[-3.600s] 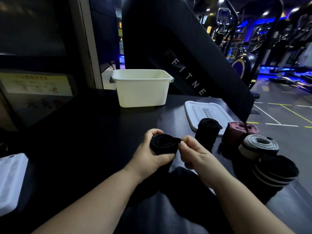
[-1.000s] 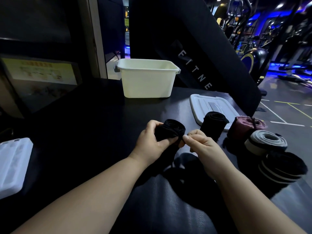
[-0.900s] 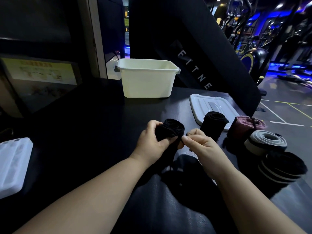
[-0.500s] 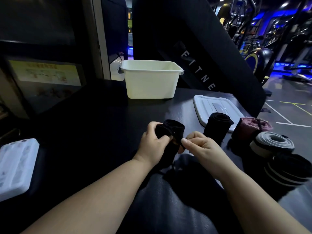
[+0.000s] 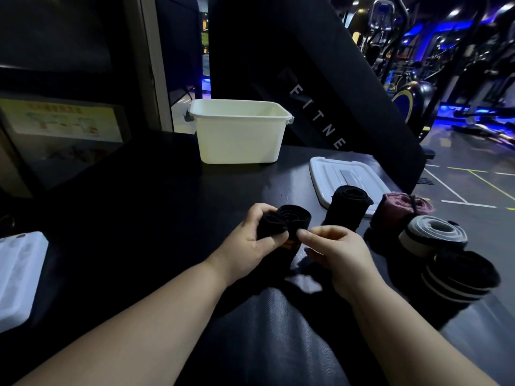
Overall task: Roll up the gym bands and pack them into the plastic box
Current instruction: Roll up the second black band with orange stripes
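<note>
Left hand [image 5: 245, 246] grips the black band roll [image 5: 289, 222]; right hand [image 5: 338, 252] pinches its loose end. Soft, light, likely to unwind: hold around the coil.

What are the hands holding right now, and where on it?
The left hand grips the rolled part of a black gym band; the right hand pinches its loose part just beside the roll.
</note>
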Demonstrator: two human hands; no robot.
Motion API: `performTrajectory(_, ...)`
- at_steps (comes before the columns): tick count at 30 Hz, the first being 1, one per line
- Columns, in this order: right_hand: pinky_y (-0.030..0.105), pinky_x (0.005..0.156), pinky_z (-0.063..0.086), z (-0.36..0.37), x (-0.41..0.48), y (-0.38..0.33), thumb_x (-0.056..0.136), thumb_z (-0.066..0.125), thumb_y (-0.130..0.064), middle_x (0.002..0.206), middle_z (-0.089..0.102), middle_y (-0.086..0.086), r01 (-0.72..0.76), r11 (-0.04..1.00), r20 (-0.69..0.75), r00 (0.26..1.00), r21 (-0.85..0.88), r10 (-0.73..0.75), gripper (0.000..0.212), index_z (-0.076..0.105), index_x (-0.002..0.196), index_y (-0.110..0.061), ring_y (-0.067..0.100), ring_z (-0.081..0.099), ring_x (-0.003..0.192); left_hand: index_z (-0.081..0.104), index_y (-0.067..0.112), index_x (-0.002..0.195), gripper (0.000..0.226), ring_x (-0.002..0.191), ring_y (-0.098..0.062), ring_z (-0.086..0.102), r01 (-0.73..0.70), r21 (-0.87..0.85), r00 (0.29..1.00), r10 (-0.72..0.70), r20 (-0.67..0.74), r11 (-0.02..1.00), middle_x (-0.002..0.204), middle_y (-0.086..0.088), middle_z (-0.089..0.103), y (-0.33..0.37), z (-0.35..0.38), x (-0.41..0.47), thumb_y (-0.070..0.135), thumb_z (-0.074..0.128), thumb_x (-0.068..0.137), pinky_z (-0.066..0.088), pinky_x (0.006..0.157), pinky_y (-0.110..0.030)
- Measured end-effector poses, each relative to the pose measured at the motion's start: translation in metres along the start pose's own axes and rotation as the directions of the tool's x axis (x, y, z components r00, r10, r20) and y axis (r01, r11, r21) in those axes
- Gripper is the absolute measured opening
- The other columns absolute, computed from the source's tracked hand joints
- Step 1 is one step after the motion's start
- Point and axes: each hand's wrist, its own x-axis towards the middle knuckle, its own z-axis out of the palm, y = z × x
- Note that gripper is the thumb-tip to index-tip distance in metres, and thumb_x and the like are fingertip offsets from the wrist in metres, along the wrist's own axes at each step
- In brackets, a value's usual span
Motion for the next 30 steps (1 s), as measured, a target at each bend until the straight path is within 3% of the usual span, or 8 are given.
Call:
performTrajectory(3, 0.04, 0.077, 0.049, -0.004, 0.004, 0.004, 0.046, 0.092, -0.012, 0.078, 0.066, 0.006, 0.022, 0.999, 0.029, 0.999, 0.042, -0.024, 0.052, 0.063, 0.089, -0.008, 0.023, 0.063, 0.076, 0.047, 0.018, 0.117, 0.038, 0.09, 0.002, 0.057, -0.018, 0.012, 0.999, 0.017, 0.038, 1.0, 0.097, 0.006, 0.06, 0.0, 0.0, -0.001, 0.028, 0.064, 0.084, 0.048, 0.088, -0.023)
performTrajectory(6, 0.042, 0.092, 0.051, -0.004, 0.005, 0.005, 0.067, 0.078, -0.004, 0.114, 0.068, 0.007, 0.019, 0.989, 0.223, 0.973, 0.15, -0.053, 0.058, 0.061, 0.121, -0.017, 0.025, 0.066, 0.104, 0.042, 0.014, 0.121, 0.033, 0.09, 0.007, 0.055, -0.006, 0.029, 0.996, 0.003, 0.093, 1.0, 0.101, 0.005, 0.057, 0.001, 0.0, -0.002, 0.015, 0.061, 0.095, 0.046, 0.086, -0.017)
performTrajectory(8, 0.036, 0.09, 0.052, -0.003, 0.005, 0.003, 0.076, 0.069, -0.001, 0.116, 0.068, 0.01, -0.046, 0.975, 0.358, 0.933, 0.216, -0.035, 0.057, 0.057, 0.129, -0.017, 0.024, 0.066, 0.103, 0.04, 0.022, 0.125, 0.038, 0.1, 0.009, 0.05, -0.002, 0.079, 0.995, -0.005, 0.096, 0.997, 0.111, 0.003, 0.051, 0.0, 0.002, -0.001, 0.025, 0.061, 0.094, 0.041, 0.09, -0.012)
performTrajectory(11, 0.029, 0.084, 0.054, -0.002, 0.004, 0.003, 0.08, 0.065, -0.003, 0.111, 0.068, 0.011, -0.025, 0.982, 0.399, 0.915, 0.186, -0.052, 0.05, 0.057, 0.128, -0.014, 0.021, 0.066, 0.098, 0.039, 0.039, 0.121, 0.038, 0.116, -0.002, 0.035, 0.016, 0.189, 0.999, -0.023, 0.036, 0.982, 0.12, 0.012, 0.04, 0.001, 0.004, -0.001, 0.04, 0.061, 0.09, 0.029, 0.098, -0.018)
performTrajectory(14, 0.031, 0.088, 0.053, -0.002, 0.004, 0.005, 0.075, 0.064, -0.008, 0.116, 0.066, 0.014, 0.019, 0.991, 0.356, 0.932, 0.136, -0.067, 0.051, 0.056, 0.126, -0.013, 0.023, 0.064, 0.104, 0.044, 0.04, 0.108, 0.035, 0.1, 0.002, 0.041, -0.202, 0.284, 0.969, 0.233, -0.078, 0.937, 0.106, 0.022, 0.042, 0.006, -0.002, -0.001, 0.04, 0.064, 0.079, 0.031, 0.088, -0.008)
performTrajectory(17, 0.039, 0.099, 0.049, -0.002, 0.003, 0.006, 0.073, 0.064, -0.007, 0.117, 0.066, 0.017, 0.011, 0.992, 0.362, 0.931, 0.122, -0.055, 0.049, 0.059, 0.122, -0.012, 0.028, 0.062, 0.11, 0.058, 0.029, 0.107, 0.037, 0.098, -0.004, 0.051, -0.325, 0.313, 0.939, 0.344, -0.005, 0.892, 0.105, 0.011, 0.054, 0.01, -0.018, 0.0, 0.034, 0.068, 0.072, 0.04, 0.084, -0.011)
performTrajectory(22, 0.041, 0.102, 0.046, -0.001, 0.005, 0.006, 0.072, 0.063, -0.005, 0.11, 0.068, 0.014, -0.01, 0.995, 0.392, 0.919, 0.102, -0.031, 0.047, 0.062, 0.119, -0.013, 0.029, 0.062, 0.108, 0.065, 0.03, 0.104, 0.034, 0.104, -0.012, 0.054, -0.329, 0.362, 0.942, 0.276, 0.19, 0.872, 0.108, 0.014, 0.053, 0.021, -0.037, 0.006, 0.029, 0.069, 0.07, 0.042, 0.087, -0.015)
performTrajectory(30, 0.045, 0.104, 0.045, 0.002, 0.009, 0.002, 0.073, 0.061, -0.004, 0.118, 0.066, 0.014, 0.021, 0.999, 0.437, 0.899, 0.049, -0.04, 0.056, 0.061, 0.125, -0.024, 0.03, 0.062, 0.111, 0.056, 0.037, 0.092, 0.029, 0.096, -0.007, 0.052, -0.28, 0.435, 0.954, 0.195, 0.23, 0.856, 0.104, 0.018, 0.046, 0.027, -0.039, 0.014, 0.025, 0.067, 0.069, 0.045, 0.082, -0.023)
